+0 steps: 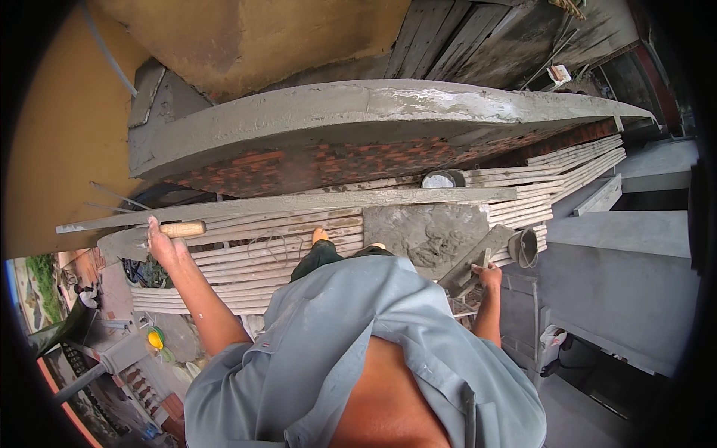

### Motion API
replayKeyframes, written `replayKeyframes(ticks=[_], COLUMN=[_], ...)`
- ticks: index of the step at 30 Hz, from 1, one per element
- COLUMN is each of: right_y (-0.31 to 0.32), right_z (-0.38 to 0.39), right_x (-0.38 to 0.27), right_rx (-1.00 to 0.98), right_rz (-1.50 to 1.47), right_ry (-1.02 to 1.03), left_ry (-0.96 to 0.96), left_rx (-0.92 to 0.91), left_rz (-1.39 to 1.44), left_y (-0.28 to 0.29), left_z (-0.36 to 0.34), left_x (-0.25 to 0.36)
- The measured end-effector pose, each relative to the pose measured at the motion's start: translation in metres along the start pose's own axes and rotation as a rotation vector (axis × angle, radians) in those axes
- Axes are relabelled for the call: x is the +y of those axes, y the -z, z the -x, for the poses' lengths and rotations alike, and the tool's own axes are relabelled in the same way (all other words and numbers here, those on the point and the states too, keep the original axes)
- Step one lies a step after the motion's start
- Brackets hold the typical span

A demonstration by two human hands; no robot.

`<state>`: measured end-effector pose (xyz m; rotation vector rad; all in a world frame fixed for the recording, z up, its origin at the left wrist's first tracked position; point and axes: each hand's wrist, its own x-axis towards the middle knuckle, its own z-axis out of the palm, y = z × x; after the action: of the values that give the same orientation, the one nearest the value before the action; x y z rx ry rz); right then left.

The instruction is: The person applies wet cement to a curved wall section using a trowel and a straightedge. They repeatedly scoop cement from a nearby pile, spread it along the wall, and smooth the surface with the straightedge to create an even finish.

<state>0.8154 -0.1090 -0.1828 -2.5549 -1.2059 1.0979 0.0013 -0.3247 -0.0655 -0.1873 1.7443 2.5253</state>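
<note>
My left hand is closed around a trowel with a wooden handle; its grey blade points left. The fingertips of that hand reach up to a long cement-smeared straightedge that runs across in front of me. Whether they grip it, I cannot tell. At the right, my right hand is closed on the handle of a flat rectangular plastering float. This float lies at the right edge of a board of wet grey mortar. Beside it sits a small dark bucket.
Bamboo-pole scaffolding is under my feet. Ahead rises a low brick wall with a grey cement-coated top. Another bucket stands near its base. Beyond the platform's edge lie a lower ground level at left and grey concrete ledges at right.
</note>
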Motion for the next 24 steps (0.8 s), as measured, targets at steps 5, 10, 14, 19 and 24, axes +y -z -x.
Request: replayKeyframes(ticks=[5, 10, 14, 19, 24], right_y=[-0.005, 0.004, 0.012, 0.011, 0.012], right_z=[-0.008, -0.021, -0.038, -0.067, -0.076], right_x=[-0.005, -0.014, -0.026, -0.031, -0.047], right_rx=[-0.055, 0.000, -0.053, 0.021, -0.012], right_rz=[-0.022, -0.033, -0.140, -0.043, -0.091], right_ry=[0.001, 0.075, 0.105, 0.099, 0.220], left_ry=[0.132, 0.256, 0.222, 0.274, 0.303], left_rx=[0.009, -0.012, 0.006, 0.004, 0.038], left_rz=[0.022, 0.041, 0.011, 0.033, -0.019], left_y=[-0.021, -0.041, -0.056, -0.077, -0.100], left_z=[0.034, 0.053, 0.058, 0.074, 0.094], left_x=[-0.042, -0.076, -0.099, -0.117, -0.134])
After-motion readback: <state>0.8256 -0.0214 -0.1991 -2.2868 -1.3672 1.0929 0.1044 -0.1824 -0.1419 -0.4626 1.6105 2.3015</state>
